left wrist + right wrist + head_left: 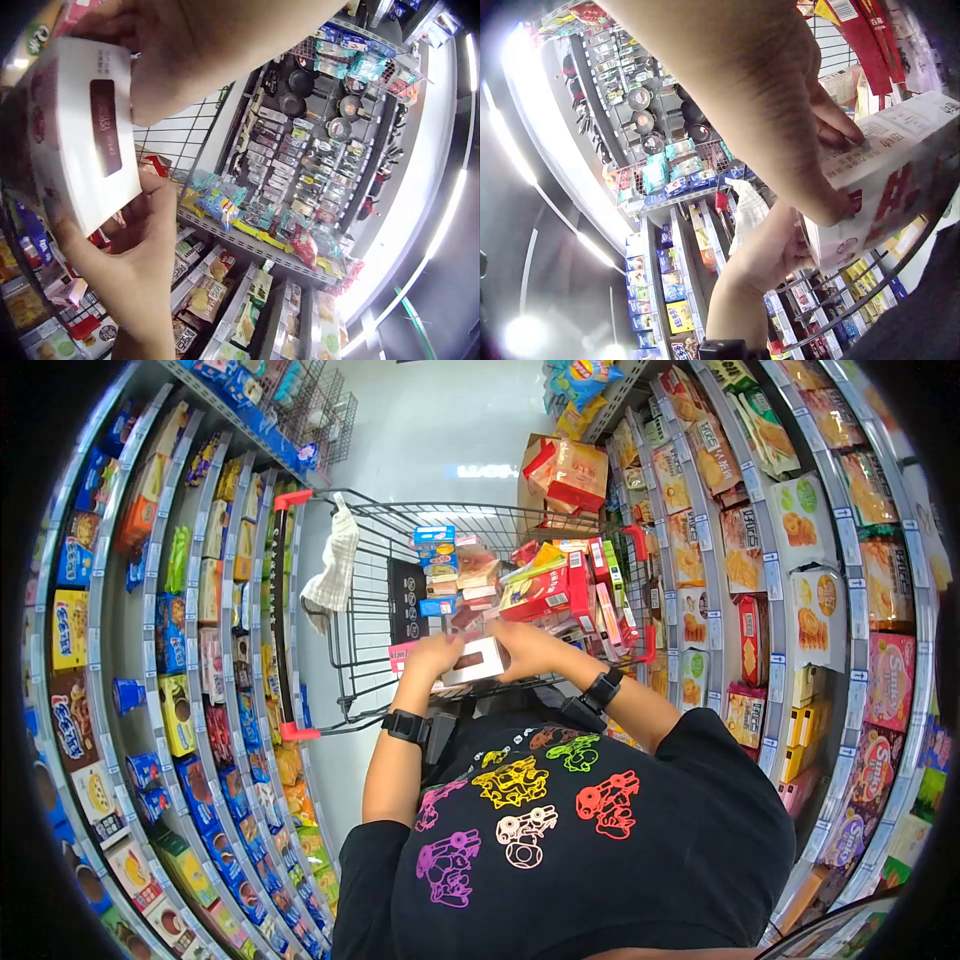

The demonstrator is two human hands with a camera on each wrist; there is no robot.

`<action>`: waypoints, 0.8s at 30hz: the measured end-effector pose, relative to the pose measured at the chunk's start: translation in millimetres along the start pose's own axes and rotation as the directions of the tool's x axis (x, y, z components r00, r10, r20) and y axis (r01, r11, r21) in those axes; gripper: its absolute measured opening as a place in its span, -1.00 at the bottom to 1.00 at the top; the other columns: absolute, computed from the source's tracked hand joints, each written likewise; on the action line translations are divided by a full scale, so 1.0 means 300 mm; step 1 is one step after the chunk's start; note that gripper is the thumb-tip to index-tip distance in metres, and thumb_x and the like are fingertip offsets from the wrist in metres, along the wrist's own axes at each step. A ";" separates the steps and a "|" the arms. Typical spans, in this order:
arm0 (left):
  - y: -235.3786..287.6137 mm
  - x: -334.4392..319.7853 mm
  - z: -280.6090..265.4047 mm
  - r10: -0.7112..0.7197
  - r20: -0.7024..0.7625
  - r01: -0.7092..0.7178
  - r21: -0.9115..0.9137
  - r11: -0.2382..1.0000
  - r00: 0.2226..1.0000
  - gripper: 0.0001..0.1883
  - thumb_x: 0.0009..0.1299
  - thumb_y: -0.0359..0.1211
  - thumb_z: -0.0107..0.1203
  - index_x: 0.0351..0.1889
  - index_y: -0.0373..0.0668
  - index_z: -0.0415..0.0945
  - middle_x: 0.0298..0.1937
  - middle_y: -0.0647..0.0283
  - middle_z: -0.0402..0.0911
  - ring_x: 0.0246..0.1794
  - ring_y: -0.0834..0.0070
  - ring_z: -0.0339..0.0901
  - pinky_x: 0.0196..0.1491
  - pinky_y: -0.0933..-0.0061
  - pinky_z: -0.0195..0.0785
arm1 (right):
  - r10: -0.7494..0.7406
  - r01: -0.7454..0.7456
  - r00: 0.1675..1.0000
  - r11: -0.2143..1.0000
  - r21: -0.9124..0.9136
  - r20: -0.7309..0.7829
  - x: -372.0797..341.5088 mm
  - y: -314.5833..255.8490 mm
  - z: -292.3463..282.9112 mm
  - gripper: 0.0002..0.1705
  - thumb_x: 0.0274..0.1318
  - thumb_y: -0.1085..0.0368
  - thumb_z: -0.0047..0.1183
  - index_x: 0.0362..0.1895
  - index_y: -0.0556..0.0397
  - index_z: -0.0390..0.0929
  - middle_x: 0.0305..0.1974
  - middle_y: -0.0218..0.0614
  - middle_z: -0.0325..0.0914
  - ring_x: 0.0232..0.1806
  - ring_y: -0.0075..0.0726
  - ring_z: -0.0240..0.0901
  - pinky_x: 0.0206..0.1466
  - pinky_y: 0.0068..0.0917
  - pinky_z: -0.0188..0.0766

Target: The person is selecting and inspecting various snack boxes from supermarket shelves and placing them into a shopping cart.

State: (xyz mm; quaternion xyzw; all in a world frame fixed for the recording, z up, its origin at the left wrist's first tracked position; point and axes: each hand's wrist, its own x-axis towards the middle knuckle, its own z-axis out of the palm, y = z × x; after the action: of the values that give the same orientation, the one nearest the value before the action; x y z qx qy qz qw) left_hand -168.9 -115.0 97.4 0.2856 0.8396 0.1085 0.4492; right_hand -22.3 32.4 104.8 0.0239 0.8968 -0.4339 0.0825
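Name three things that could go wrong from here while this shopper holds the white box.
The white box is held between the left hand and right hand; it might slip if either grip loosens. The red boxes in the shopping cart lie piled at angles, so a bump could shift them. The white cloth hangs over the cart's edge and might fall off.

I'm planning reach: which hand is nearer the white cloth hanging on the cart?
The left hand. It grips the white box's side towards the white cloth, apart from the cloth; the right hand holds the box's opposite side, farther away.
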 end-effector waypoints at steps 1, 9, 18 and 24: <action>0.008 -0.006 -0.012 -0.005 0.041 0.004 0.023 1.000 0.999 -0.36 0.28 0.09 -0.18 -0.16 -0.39 0.53 -0.15 -0.20 0.55 -0.12 0.00 0.53 -0.02 0.21 0.36 | 0.019 -0.019 1.000 1.000 -0.008 0.015 -0.009 -0.013 -0.006 -0.29 -0.48 0.19 0.32 -0.15 0.16 0.26 -0.29 0.07 0.46 -0.20 0.17 0.44 -0.17 -0.14 0.38; 0.013 -0.020 0.012 0.171 -0.014 -0.168 0.120 0.978 0.985 -0.29 0.34 0.16 -0.30 -0.20 -0.36 0.56 -0.20 -0.17 0.57 -0.12 -0.02 0.53 -0.01 0.15 0.35 | 0.144 -0.144 0.990 0.990 -0.012 0.005 -0.045 0.031 0.038 -0.13 -0.50 0.16 0.35 -0.01 0.16 0.19 -0.29 0.10 0.50 -0.20 0.20 0.46 -0.16 -0.17 0.41; -0.301 0.182 0.248 0.236 0.263 -0.180 -0.219 0.959 0.936 -0.43 0.37 0.03 -0.14 0.15 -0.20 0.36 0.01 0.11 0.51 -0.17 0.21 0.55 -0.26 0.19 0.48 | 0.264 -0.251 0.960 0.959 -0.133 0.094 -0.098 0.005 0.224 -0.05 -0.42 0.02 0.36 0.11 0.14 0.21 -0.10 0.12 0.47 -0.04 0.14 0.42 0.02 -0.18 0.36; -0.430 0.138 0.237 0.286 0.180 -0.160 -0.507 0.847 0.941 -0.56 0.37 -0.02 -0.08 0.03 -0.13 0.35 -0.24 0.19 0.51 -0.33 0.41 0.53 -0.40 0.40 0.43 | 0.315 -0.345 0.932 0.923 -0.170 -0.181 -0.108 -0.027 0.358 -0.02 -0.41 0.12 0.32 0.15 0.21 0.12 -0.14 0.17 0.47 -0.09 0.19 0.44 -0.01 -0.16 0.39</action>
State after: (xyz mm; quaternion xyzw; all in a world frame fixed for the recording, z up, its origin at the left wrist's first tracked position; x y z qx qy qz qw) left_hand -178.1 -201.3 -28.6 0.2715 0.6831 0.3304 0.5921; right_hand 22.3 -55.7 51.0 0.1991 0.9223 -0.3191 0.0889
